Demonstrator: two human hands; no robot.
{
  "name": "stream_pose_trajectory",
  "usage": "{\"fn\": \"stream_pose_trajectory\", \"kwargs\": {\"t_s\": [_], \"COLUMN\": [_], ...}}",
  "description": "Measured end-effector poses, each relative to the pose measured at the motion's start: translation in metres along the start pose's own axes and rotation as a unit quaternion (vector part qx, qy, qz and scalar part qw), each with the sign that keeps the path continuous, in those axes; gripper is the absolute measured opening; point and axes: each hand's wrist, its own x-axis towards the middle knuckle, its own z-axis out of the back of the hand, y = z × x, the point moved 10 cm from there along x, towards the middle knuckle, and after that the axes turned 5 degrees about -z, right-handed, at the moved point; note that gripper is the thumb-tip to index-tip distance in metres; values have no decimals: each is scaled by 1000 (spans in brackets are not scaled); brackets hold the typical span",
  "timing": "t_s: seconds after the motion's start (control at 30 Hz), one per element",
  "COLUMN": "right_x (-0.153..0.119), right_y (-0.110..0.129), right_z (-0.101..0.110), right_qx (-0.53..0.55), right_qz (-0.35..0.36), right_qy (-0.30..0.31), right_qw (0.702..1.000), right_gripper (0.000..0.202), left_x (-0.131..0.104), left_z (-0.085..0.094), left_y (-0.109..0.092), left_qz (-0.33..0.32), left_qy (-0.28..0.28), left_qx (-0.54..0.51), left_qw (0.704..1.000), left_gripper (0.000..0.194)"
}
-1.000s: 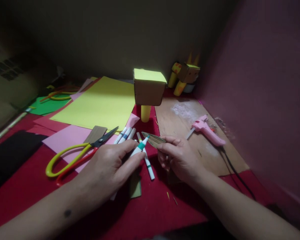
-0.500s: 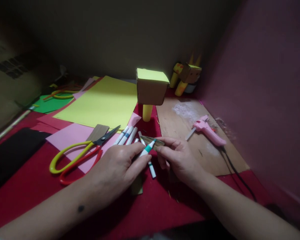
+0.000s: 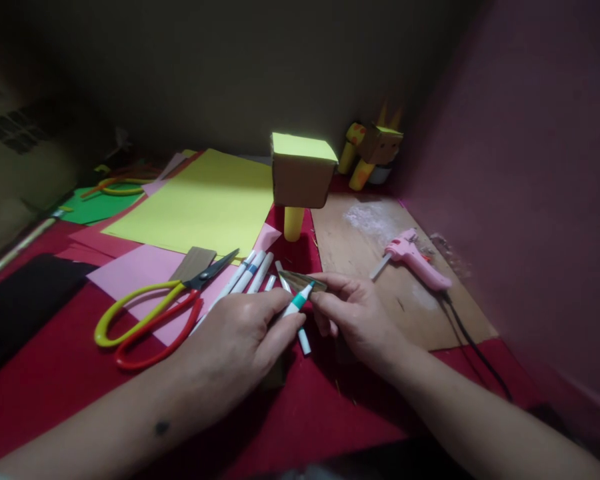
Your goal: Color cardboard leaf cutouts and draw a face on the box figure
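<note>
My left hand [image 3: 253,327] grips a white marker [image 3: 298,303] with a green band, its green tip pointing up and right. The tip meets or nearly meets a small pointed piece of cardboard [image 3: 300,281], which my right hand [image 3: 347,305] pinches between thumb and fingers. Beneath and beside my left hand lie several white markers [image 3: 253,273]; another, the one with a dark band [image 3: 305,341], rests between my hands. Big scissors [image 3: 195,283] with one yellow and one red handle lie to the left.
Behind my hands stands a cardboard box with a yellow top [image 3: 303,170] on a yellow tube. Yellow paper [image 3: 195,207] and pink paper [image 3: 135,280] spread left. A pink glue gun [image 3: 417,260] sits on a brown board [image 3: 350,247] at right. A cardboard animal figure [image 3: 380,147] stands at the back.
The marker tip has shifted slightly right and down along the cardboard piece. My right hand stays nearly still, and the whole view has drifted a little.
</note>
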Motion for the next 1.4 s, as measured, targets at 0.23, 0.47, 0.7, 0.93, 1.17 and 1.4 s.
{"fn": "stream_pose_trajectory", "kwargs": {"t_s": [0.23, 0.47, 0.7, 0.93, 1.17, 1.4], "right_x": [1, 8, 6, 3, 1, 2], "right_y": [-2, -17, -14, -7, -2, -2], "right_z": [6, 10, 8, 2, 1, 3], "right_qx": [17, 109, 94, 46, 4, -2], "right_qz": [-5, -66, -63, -42, -11, -8], "right_qy": [-18, -5, -3, -1, 9, -2], "right_qw": [1000, 992, 994, 998, 1000, 1000], "right_gripper": [19, 11, 17, 18, 19, 19], "left_x": [-6, -7, -4, -2, -1, -5], "left_z": [17, 30, 15, 0, 0, 4], "left_y": [13, 5, 8, 8, 4, 22], "left_qz": [40, 15, 36, 50, 42, 84], "left_qy": [-42, -80, -30, 3, 2, -6], "left_qx": [11, 40, 1, -85, -94, -61], "left_qw": [998, 996, 999, 995, 995, 995], "left_gripper": [33, 37, 35, 30, 32, 38]}}
